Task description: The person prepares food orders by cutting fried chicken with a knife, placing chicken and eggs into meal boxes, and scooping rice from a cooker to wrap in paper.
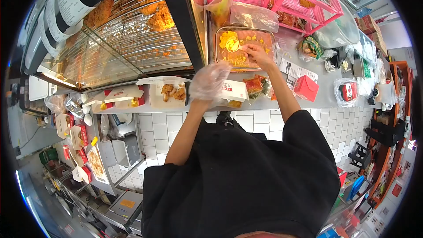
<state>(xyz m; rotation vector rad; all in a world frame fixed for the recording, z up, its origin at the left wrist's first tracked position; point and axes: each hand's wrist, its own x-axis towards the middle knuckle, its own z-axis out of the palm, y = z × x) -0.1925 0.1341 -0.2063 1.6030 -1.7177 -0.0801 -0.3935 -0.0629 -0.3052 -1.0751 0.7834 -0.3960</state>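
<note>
Right hand (255,54): fingers pinched on the handle of a small scoop (233,46), whose bowl is heaped with yellow food and points toward the left of the frame. The scoop's long axis runs roughly level across the picture, from the fingers leftward, over the glass dish (269,39) at upper centre. The dish holds more of the yellow food (227,39), mostly at its left end. The right hand is plainly the nearer one to the dish; it hovers inside its rim.

Left hand (208,83): covered by a thin clear plastic glove, fingers curled loosely, resting at the left edge of an open red-and-white box (233,91) at centre frame. Whether it actually grips the box cannot be told.

The box sits on the worktop (326,99), just below the dish in the picture. To its left lies an open box of fried pieces (169,92); above left, a glass warming cabinet (132,39).
</note>
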